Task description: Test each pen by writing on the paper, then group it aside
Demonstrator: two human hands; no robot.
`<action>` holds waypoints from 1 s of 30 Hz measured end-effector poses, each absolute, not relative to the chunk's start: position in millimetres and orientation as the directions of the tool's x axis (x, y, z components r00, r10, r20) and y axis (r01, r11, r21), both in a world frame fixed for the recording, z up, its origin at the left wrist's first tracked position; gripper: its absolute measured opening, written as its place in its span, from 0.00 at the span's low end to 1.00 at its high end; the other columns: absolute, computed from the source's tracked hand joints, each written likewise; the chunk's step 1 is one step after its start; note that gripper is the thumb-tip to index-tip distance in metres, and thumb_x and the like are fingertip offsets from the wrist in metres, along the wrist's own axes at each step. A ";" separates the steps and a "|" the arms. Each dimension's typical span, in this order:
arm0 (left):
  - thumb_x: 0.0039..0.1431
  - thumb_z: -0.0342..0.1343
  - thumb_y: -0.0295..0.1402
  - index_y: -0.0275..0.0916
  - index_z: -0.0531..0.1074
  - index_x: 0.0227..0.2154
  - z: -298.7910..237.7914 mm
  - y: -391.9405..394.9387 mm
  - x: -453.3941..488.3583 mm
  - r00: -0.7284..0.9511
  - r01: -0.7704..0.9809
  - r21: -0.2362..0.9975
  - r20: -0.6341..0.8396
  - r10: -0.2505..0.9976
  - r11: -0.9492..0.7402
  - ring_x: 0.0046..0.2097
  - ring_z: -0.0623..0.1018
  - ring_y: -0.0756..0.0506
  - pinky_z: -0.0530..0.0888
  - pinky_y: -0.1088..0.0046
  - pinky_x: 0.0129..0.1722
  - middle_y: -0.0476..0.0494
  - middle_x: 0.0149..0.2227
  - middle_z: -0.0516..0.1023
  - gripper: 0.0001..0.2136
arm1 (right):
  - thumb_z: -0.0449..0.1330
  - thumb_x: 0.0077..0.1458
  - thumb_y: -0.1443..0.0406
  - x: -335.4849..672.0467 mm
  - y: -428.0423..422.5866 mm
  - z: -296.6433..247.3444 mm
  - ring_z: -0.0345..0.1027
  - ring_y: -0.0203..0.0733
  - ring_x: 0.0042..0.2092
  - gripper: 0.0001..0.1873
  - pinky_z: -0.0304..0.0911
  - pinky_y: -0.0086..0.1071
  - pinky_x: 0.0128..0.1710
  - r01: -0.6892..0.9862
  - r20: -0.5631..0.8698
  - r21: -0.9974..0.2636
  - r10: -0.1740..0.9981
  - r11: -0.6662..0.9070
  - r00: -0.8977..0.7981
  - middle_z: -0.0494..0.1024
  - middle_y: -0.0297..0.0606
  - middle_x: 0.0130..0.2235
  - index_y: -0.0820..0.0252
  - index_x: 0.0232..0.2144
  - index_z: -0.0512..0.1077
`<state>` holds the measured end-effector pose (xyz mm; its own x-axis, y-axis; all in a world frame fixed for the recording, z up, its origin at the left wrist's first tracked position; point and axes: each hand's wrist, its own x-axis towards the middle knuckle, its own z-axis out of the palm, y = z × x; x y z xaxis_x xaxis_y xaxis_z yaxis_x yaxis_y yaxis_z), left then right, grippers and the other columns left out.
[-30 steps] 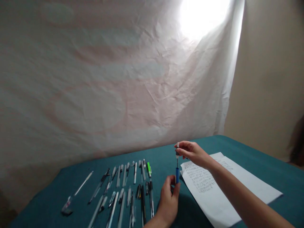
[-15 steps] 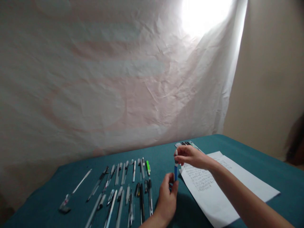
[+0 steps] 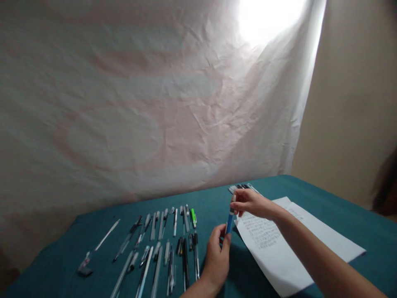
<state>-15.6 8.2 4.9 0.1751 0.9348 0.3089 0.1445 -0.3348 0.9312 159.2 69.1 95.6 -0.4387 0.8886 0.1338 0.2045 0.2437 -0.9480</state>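
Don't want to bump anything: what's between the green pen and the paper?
In the head view, the blue pen, held in the left hand and right hand, shows between the green pen and paper, above teal cloth.

Rows of writing point(image 3: 261, 234) on white paper point(image 3: 281, 267), blurred, not legible

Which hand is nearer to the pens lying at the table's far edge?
Right. The right hand appears just before those pens; the left hand is farther off, lower in view.
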 end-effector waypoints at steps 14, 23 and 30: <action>0.58 0.47 0.37 0.36 0.68 0.45 5.9 9.0 -16.8 0.246 0.083 0.940 0.303 0.921 -0.331 0.43 0.71 0.44 0.66 0.70 0.42 0.41 0.41 0.73 0.15 | 0.63 0.43 0.55 171.6 74.0 91.9 0.69 0.35 0.26 0.19 0.65 0.30 0.27 0.151 0.062 -0.976 0.870 0.154 -0.489 0.74 0.35 0.24 0.65 0.28 0.65; 0.57 0.48 0.35 0.36 0.70 0.40 2.7 11.0 -17.6 0.165 0.179 0.912 0.341 0.926 -0.368 0.42 0.71 0.44 0.67 0.70 0.42 0.42 0.38 0.72 0.12 | 0.62 0.43 0.53 167.1 75.0 86.3 0.69 0.36 0.25 0.20 0.65 0.30 0.25 0.217 0.057 -0.960 0.880 0.179 -0.471 0.75 0.37 0.25 0.64 0.26 0.64; 0.58 0.47 0.35 0.37 0.70 0.41 4.9 12.1 -17.6 0.169 0.142 0.914 0.357 0.919 -0.381 0.43 0.71 0.44 0.66 0.68 0.44 0.42 0.38 0.72 0.13 | 0.60 0.45 0.51 167.7 72.8 90.1 0.69 0.35 0.27 0.21 0.65 0.28 0.25 0.194 0.036 -0.970 0.881 0.143 -0.471 0.75 0.39 0.30 0.65 0.30 0.68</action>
<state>-17.6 12.1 4.9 0.1689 0.9187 0.3570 0.1418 -0.3811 0.9136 167.7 72.8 90.1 -0.4708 0.8815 0.0361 0.1943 0.1435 -0.9704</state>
